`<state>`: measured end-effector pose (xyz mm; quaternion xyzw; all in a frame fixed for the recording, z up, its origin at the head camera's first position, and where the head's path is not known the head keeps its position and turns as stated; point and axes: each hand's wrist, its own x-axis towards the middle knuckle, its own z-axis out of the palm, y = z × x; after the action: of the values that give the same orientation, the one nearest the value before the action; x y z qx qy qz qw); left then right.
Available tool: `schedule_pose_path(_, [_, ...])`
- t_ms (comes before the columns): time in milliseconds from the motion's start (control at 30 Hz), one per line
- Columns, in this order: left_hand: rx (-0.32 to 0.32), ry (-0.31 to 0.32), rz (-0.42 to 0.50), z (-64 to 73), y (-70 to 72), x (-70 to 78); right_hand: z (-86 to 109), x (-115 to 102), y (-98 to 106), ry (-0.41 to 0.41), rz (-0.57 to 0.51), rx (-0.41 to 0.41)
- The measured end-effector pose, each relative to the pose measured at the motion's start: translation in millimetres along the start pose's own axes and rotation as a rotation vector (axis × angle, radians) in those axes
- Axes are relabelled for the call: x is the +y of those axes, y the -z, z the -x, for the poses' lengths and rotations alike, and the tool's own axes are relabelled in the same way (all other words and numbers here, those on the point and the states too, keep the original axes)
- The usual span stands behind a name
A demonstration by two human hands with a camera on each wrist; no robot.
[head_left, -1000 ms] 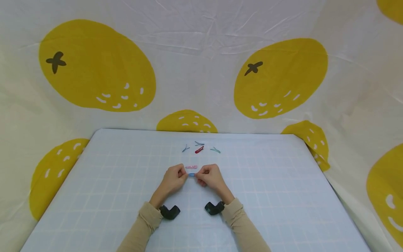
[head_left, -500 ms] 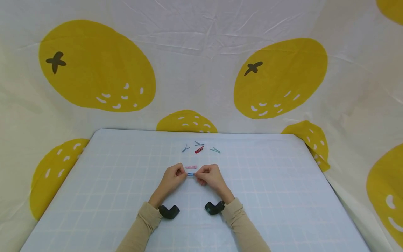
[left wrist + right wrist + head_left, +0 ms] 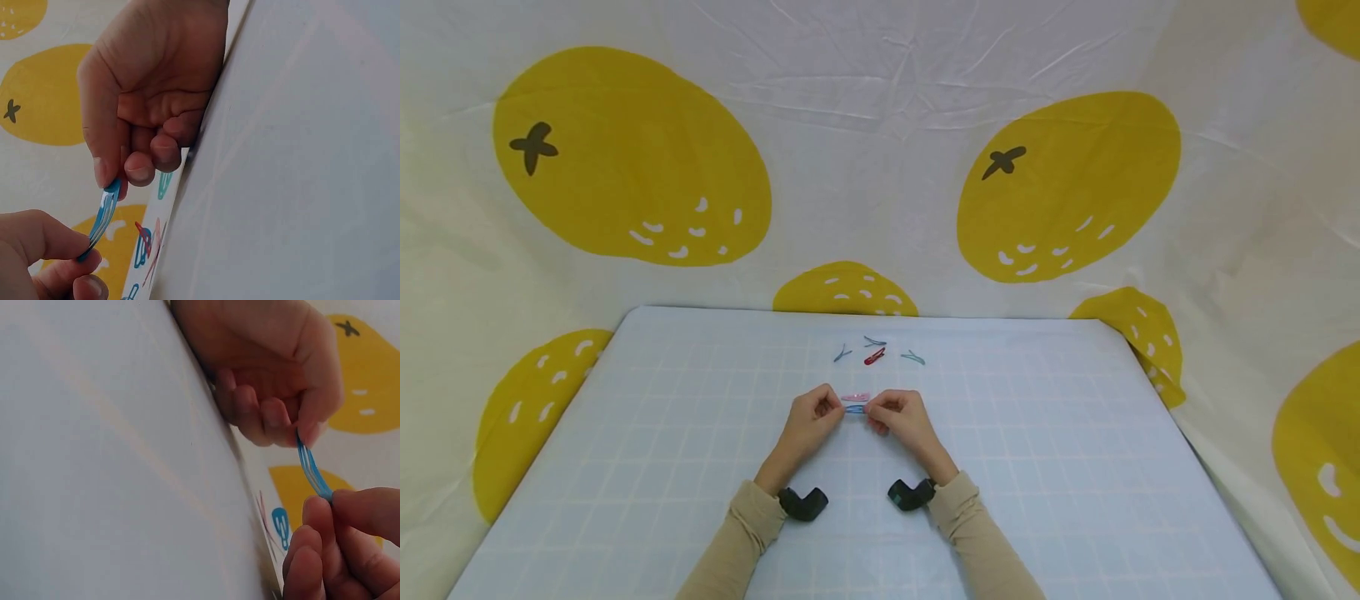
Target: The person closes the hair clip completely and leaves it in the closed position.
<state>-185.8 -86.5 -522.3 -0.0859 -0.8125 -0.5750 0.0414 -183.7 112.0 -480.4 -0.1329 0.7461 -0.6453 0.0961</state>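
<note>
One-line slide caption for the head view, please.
Left hand and right hand pinch opposite ends of a blue hair clip, a pink clip just beyond and a red clip farther back.

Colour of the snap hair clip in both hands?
Blue; the snap hair clip shows best in the left wrist view.

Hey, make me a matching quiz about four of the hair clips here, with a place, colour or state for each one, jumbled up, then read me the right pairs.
Things:
1. Held clip
2. Pink clip
3. Red clip
4. Green clip

Descriptions:
A. Just this side of the farthest clip
B. Blue, curved
C. Rightmost of all
D. Just beyond the held clip

Pairs: 1-B, 2-D, 3-A, 4-C
</note>
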Motion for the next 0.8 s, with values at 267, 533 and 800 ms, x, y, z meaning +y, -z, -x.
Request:
schedule_pose_path(267, [0.086, -0.189, -0.048, -0.9, 2.5, -2.4, -9.1, 32.2, -1.0, 0.061, 0.044, 0.115])
schedule_pose_path(533, [0.11, -0.232, -0.119, -3.0, 3.4, -5.5, -9.9, 36.0, -2.3, 0.15, 0.239, 0.19])
schedule_pose_path(800, [0.082, -0.241, -0.205, -4.3, 2.9, -6.7, -9.8, 35.8, -3.0, 0.185, 0.342, 0.157])
